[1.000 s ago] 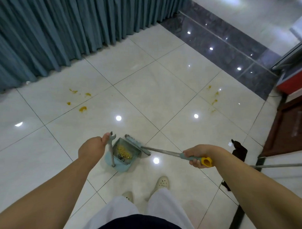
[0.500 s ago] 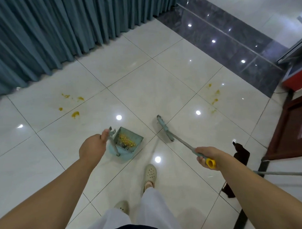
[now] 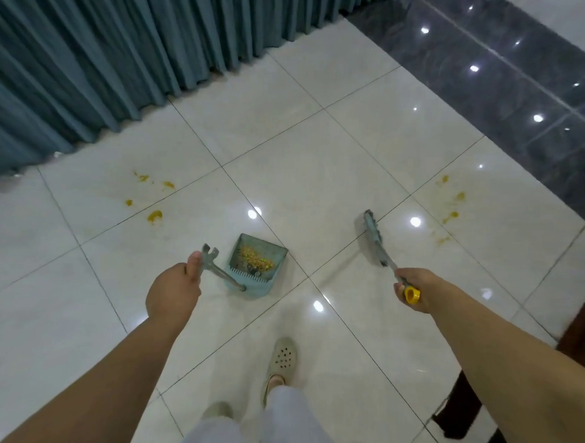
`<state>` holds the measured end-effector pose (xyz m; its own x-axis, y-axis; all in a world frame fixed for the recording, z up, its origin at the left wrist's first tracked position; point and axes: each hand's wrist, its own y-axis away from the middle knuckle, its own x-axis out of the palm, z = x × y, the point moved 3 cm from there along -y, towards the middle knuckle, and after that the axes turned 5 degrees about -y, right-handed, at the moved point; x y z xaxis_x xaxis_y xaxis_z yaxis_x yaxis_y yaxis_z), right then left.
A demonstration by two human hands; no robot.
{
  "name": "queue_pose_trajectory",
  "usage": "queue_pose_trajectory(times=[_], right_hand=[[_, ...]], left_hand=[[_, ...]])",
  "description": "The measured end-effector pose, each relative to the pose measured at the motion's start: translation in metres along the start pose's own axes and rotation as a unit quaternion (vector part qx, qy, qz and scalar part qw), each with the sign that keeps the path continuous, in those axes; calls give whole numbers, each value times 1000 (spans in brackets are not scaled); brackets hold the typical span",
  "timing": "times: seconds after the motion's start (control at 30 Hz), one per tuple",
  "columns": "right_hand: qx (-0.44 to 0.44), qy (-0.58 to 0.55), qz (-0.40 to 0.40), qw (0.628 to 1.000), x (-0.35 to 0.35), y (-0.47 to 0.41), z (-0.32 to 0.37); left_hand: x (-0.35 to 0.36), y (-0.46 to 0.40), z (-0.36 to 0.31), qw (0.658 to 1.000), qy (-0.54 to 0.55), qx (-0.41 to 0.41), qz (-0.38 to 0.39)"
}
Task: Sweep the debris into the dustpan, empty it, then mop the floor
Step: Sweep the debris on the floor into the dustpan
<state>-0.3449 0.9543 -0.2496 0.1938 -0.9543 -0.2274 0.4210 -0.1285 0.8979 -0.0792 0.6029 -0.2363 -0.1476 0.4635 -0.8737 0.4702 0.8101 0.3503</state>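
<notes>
No writing shows; left grip clamps the dustpan handle, right grip the broom, now swung away from the dustpan.

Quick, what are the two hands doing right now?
Left hand: closed around the dustpan handle.
Right hand: closed around the broom handle.

A teal dustpan holding yellow debris sits beside a raised broom.
</notes>
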Motion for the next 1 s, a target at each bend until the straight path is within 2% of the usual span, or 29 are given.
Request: queue_pose_trajectory(times=[0.17,0.3,0.47,0.7,1.0], right_hand=[[24,51,23,998,42,-15,20],[45,106,66,991,83,0,12],[45,210,84,973,121,28,-14],[36,332,79,939,150,67,-89],[8,396,83,914,182,118,-218]], left_hand=[[-9,-7,4,999,31,-31,-22],[-19,-5,17,998,35,-35,-38],[-28,2,43,997,41,-48,-46],[-44,15,119,996,40,-64,-48],[-70,43,237,998,47,-38,-37]])
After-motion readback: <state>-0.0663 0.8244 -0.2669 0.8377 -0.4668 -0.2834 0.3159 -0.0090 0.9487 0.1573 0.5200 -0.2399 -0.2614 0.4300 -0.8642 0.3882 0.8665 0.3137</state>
